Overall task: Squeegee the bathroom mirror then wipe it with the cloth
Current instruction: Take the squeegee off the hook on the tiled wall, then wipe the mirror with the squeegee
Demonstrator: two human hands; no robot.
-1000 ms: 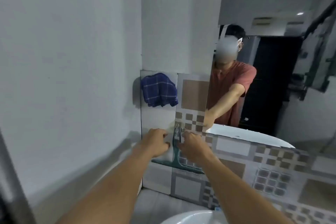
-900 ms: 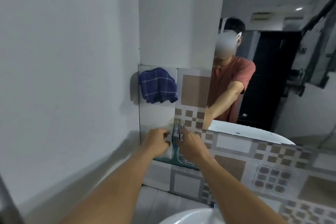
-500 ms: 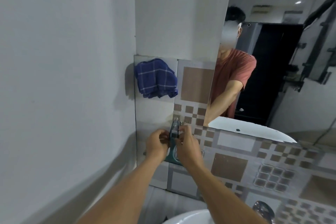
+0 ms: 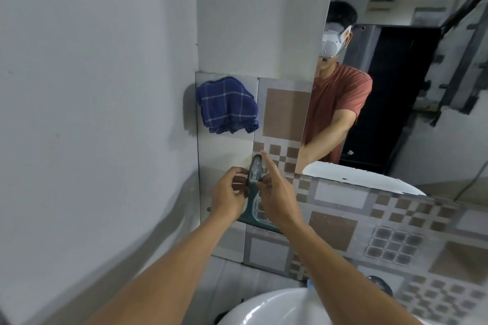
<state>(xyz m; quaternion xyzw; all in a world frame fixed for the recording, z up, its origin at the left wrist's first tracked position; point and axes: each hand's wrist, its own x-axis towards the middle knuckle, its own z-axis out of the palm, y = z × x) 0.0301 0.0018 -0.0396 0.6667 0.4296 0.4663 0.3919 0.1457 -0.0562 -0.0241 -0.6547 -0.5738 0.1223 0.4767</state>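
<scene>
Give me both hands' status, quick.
Left hand: fingers pinching the squeegee handle.
Right hand: fingers on the handle too, index finger extended.

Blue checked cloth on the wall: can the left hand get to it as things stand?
Probably yes. The blue checked cloth hangs on the wall straight above the left hand with nothing between them, but that hand is busy at the green squeegee handle and would have to let go first.

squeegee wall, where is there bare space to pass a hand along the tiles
Bare tile lies between the blue cloth above and the squeegee below, and along the patterned tiles right of the right hand, under the mirror. Both hands, with the left hand, crowd the squeegee handle.
</scene>
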